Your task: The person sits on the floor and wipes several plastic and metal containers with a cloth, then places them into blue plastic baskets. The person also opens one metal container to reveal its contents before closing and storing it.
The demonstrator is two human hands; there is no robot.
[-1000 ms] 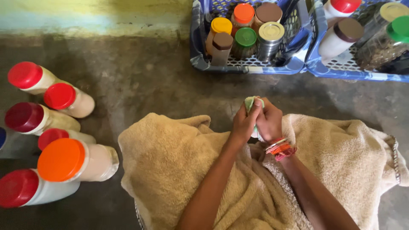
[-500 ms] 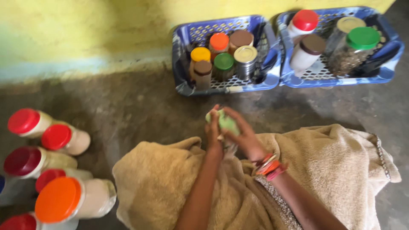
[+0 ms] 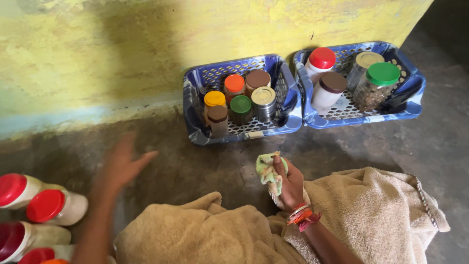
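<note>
- Near the middle of the frame, slightly low, the person's right hand (image 3: 288, 183) is closed around a small crumpled cloth (image 3: 267, 171), pale green and yellow, its grip tight with the fingers wrapped over it; bright bangles (image 3: 302, 215) ring the wrist.
- At lower left, the left hand (image 3: 122, 164) is blurred by motion, its fingers spread open and holding nothing, stretched above the floor (image 3: 195, 166) towards the left edge.
- At the far left edge lies a cluster of white jars with red lids (image 3: 46, 205), on their sides, close together; they are the things nearest that open hand.
- A beige towel (image 3: 371, 215) is draped over the person's lap across the bottom of the frame.
- In the upper middle, a blue plastic basket (image 3: 193, 105) stands against the yellow wall (image 3: 146, 49) and holds small jars with orange, yellow, green, brown and metal lids, all upright.
- Just beside it at upper right, a second blue basket (image 3: 413, 93) holds larger jars, one with a red lid, one brown, one green.
- Judgement: to pick up a lying jar well, the open hand should close around its body rather than its lid, while the cloth stays bunched firmly in the right hand.
</note>
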